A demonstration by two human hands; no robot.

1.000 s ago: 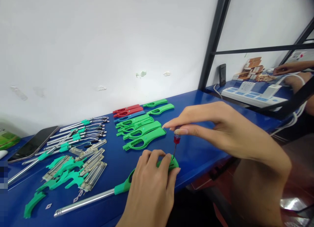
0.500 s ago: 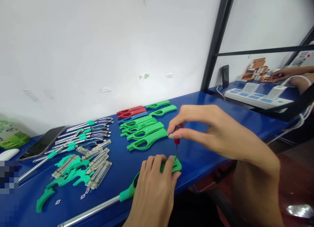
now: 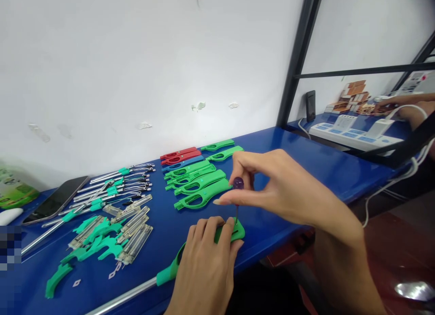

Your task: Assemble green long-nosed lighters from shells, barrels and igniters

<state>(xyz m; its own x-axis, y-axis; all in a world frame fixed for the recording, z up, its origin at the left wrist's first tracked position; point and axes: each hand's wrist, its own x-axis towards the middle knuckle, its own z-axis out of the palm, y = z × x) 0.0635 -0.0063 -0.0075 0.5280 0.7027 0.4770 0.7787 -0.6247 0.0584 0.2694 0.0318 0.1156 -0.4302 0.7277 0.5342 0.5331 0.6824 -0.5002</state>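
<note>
My left hand presses a green long-necked lighter against the blue table, its fingers wrapped over the handle. The lighter's metal tube points to the lower left. Between thumb and fingers, my right hand pinches a small screwdriver with a dark red-purple handle. The screwdriver stands nearly upright, and its thin shaft meets the end of the lighter's handle. Just beyond my hands lie several green handle shells, with two red shells and a blue shell behind them.
Metal lighter tubes with wires, clear fuel tanks and green triggers lie on the left, near a phone. At right, beyond a black frame post, are a power strip and another person's hand.
My right hand's grip on the screwdriver has changed, its fingers shifting around the handle. The lighter is still held down by my left hand. The view has shifted slightly.
</note>
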